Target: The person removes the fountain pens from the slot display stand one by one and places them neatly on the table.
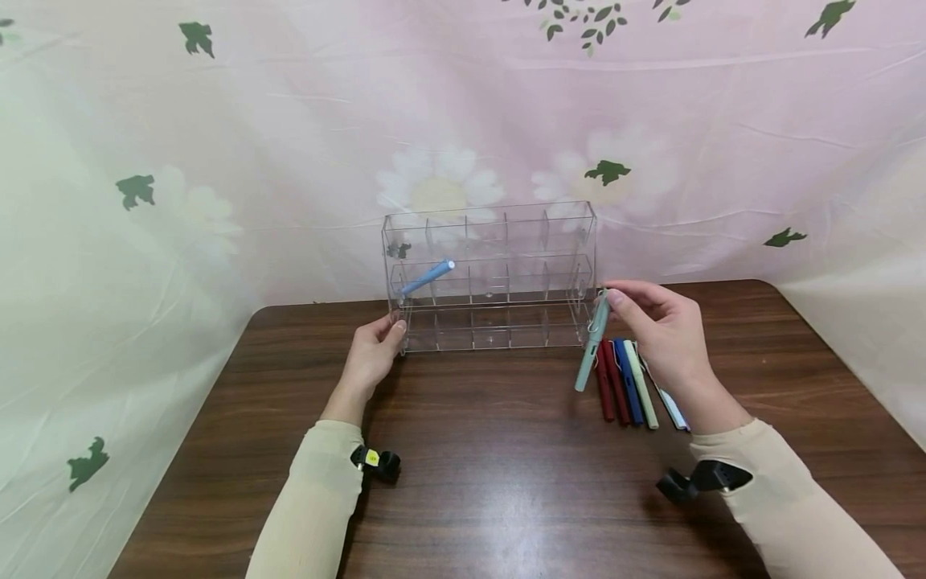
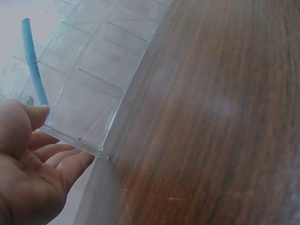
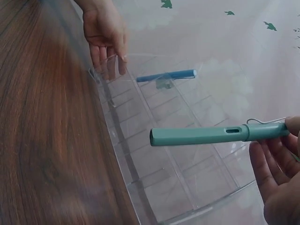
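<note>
A clear plastic organizer rack [image 1: 499, 348] with stepped, divided tiers stands at the back of the table. My left hand [image 1: 372, 354] grips its left side wall between thumb and fingers. One blue pen [image 1: 427, 277] leans to the right in a left-hand compartment of the rack. By the right end of the rack, my right hand [image 1: 669, 334] pinches a teal pen [image 1: 592, 346] at its clip end. The pen hangs tilted, its other end pointing down over the table. In the right wrist view, the teal pen [image 3: 197, 135] shows its metal clip and small slot.
Below my right hand several pens lie side by side: two dark red pens [image 1: 604, 390], a dark blue pen [image 1: 628, 382], a pale green pen [image 1: 642, 386] and a light-coloured pen [image 1: 673, 408]. A patterned cloth [image 1: 304, 161] hangs behind the wooden table [image 1: 463, 466].
</note>
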A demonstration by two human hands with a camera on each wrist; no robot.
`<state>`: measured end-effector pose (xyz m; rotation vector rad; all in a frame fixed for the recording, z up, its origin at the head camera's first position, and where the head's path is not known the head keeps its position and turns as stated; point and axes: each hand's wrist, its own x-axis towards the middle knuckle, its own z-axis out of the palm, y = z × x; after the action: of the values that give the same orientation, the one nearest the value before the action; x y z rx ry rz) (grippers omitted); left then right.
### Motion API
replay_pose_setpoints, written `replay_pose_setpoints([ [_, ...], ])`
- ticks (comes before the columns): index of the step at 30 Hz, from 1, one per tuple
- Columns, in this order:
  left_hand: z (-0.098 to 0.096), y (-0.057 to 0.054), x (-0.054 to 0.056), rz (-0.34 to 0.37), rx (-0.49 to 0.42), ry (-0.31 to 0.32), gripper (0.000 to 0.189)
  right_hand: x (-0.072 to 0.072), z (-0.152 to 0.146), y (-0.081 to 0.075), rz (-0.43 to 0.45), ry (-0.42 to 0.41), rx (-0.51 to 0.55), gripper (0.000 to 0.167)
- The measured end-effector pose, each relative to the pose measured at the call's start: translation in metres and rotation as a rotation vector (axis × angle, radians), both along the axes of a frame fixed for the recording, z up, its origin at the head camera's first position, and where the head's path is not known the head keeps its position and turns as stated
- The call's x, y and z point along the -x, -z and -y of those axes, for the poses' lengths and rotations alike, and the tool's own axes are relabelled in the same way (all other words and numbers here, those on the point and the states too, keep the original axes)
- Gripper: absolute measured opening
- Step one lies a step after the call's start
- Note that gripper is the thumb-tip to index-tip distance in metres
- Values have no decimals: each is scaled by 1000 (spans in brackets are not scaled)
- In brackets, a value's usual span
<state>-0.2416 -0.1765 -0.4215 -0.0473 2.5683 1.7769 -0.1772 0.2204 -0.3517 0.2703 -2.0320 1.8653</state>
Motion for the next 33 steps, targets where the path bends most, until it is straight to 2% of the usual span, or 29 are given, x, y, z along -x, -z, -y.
replay_pose_setpoints([
  [9, 1, 1, 1, 18, 1, 3, 48, -1, -13, 5, 4, -19, 107, 21],
  [13, 1, 1, 0, 23, -2, 4, 49, -1, -21, 10, 15, 6, 130, 21],
  [23, 0, 1, 2, 31, -54, 15, 48, -6, -42, 20, 216, 102, 174, 31],
  [25, 0, 1, 2, 37, -68, 20, 49, -7, -46, 22, 242, 140, 137, 35],
  [31, 0, 0, 2, 50, -76, 17, 51, -8, -62, 28, 264, 238, -173, 40],
  [33, 0, 0, 1, 50, -75, 15, 50, -8, -66, 31, 272, 250, -225, 42],
])
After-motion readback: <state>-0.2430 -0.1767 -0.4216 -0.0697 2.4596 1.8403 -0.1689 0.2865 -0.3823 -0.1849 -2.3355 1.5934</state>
